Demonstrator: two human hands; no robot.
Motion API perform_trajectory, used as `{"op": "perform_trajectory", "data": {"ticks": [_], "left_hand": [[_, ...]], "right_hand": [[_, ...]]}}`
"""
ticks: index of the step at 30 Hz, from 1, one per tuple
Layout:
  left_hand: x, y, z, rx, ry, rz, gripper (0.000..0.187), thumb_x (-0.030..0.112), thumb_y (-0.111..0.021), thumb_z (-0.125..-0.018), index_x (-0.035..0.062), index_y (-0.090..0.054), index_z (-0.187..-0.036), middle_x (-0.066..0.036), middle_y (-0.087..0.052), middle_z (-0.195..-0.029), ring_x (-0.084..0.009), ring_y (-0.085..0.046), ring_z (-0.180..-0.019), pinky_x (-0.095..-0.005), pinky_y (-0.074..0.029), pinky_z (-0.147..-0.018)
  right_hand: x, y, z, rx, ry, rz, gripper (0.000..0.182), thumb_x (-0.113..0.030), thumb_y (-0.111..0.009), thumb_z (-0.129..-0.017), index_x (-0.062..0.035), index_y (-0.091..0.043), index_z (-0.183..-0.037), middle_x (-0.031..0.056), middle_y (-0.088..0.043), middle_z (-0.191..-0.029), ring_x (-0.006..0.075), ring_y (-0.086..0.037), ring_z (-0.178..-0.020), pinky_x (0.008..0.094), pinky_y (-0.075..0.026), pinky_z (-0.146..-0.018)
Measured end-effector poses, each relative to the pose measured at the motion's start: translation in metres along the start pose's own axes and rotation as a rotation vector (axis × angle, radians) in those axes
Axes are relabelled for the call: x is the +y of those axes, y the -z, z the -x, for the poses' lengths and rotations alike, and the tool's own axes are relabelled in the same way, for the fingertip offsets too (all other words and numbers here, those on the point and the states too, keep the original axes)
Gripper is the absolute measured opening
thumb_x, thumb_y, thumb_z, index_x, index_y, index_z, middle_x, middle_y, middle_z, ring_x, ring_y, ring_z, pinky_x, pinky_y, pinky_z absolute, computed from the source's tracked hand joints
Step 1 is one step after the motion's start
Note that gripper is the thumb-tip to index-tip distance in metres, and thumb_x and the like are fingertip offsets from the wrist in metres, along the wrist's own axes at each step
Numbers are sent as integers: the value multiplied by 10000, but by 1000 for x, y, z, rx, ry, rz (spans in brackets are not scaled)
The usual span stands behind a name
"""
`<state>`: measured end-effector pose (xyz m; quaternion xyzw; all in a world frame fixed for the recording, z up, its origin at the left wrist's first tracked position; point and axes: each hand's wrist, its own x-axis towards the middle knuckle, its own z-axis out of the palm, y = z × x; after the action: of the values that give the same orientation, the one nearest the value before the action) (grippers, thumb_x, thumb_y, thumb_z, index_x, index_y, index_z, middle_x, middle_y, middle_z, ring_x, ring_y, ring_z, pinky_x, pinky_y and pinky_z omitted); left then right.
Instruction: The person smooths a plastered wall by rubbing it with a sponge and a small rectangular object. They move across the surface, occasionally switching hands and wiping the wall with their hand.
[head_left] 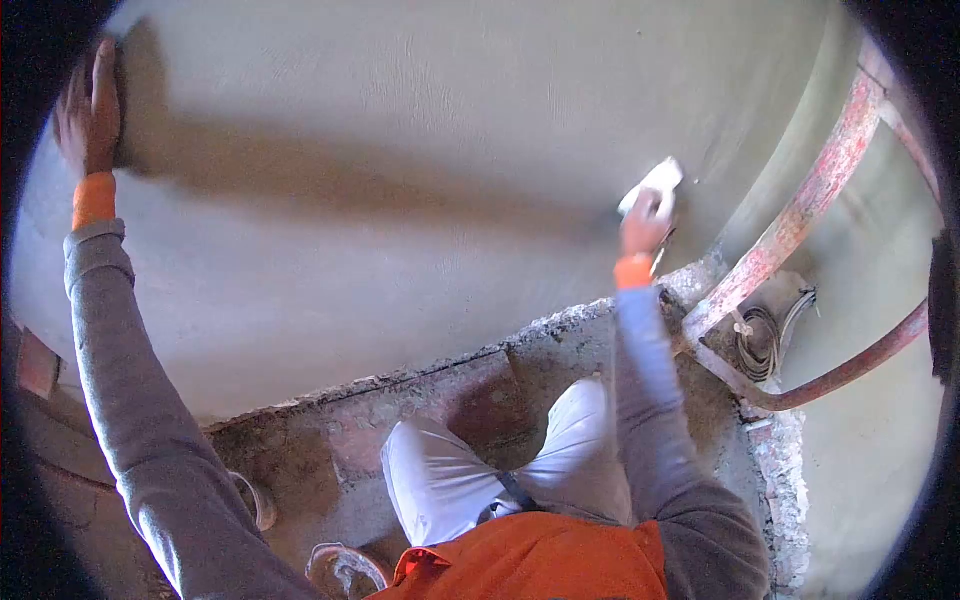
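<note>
Against the smooth grey plastered wall (400, 240), my left hand (90, 115) lies at the upper left, fingers stretched out and nothing seen in it. Its shadow falls on the wall beside it. My right hand (645, 228) is closed on a white flat piece (655, 185) at the right part of the wall. Motion blurs that piece, and I cannot tell its exact kind. It overlaps the plaster close to the wall's lower right corner.
A worn red-and-white metal frame (790, 225) curves along the right side. Behind it hangs a coil of cable (760, 345). Below, near my legs, stands a bucket (347, 568) with pale residue. A rough broken plaster edge (400, 378) runs along the wall's foot.
</note>
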<state>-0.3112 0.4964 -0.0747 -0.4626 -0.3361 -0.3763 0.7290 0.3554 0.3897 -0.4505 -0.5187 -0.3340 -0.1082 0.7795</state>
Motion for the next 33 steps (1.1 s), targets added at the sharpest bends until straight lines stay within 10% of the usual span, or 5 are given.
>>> {"op": "perform_trajectory", "data": {"ticks": [11,15,23,24,33], "left_hand": [[-2,0,-2,66,38,228,449,473,-419,-970,285,-504,-1369,-15,-463,-1441,-249,-424,-1325,-383,-295,-1096],[35,34,-20,155,275,408,482,498,-416,-967,276,-488,-1388,-2,-433,-1467,-212,-386,-1358,-377,-254,-1116],[39,44,-24,97,377,510,625,571,-439,-931,194,-436,-1430,-21,-375,-1505,-205,-318,-1401,-440,-172,-1147],[42,48,-25,82,392,510,632,576,-437,-930,194,-430,-1434,-20,-368,-1510,-205,-308,-1406,-446,-162,-1150],[48,58,-29,37,438,470,638,588,-394,-945,207,-385,-1456,-11,-329,-1529,-199,-257,-1429,-457,-133,-1165]], "right_hand": [[-145,-42,12,-338,1053,527,813,-287,-694,-792,-77,-314,-1480,211,-501,-1163,369,-477,-1019,470,-383,-888],[-140,-39,-150,-68,343,461,349,-290,-516,-919,-5,-603,-1100,258,-636,-895,421,-596,-859,512,-454,-760],[-158,-57,55,-512,1110,438,713,-307,-691,-804,-62,-398,-1406,218,-471,-1138,389,-463,-1071,491,-376,-947],[-138,-42,55,-776,636,145,680,-287,-673,-822,-57,-404,-1403,218,-467,-1166,396,-462,-1087,481,-381,-958],[-164,-80,-38,-87,524,356,482,-293,-551,-930,-41,-484,-1335,221,-501,-1224,388,-471,-1097,491,-376,-925]]}}
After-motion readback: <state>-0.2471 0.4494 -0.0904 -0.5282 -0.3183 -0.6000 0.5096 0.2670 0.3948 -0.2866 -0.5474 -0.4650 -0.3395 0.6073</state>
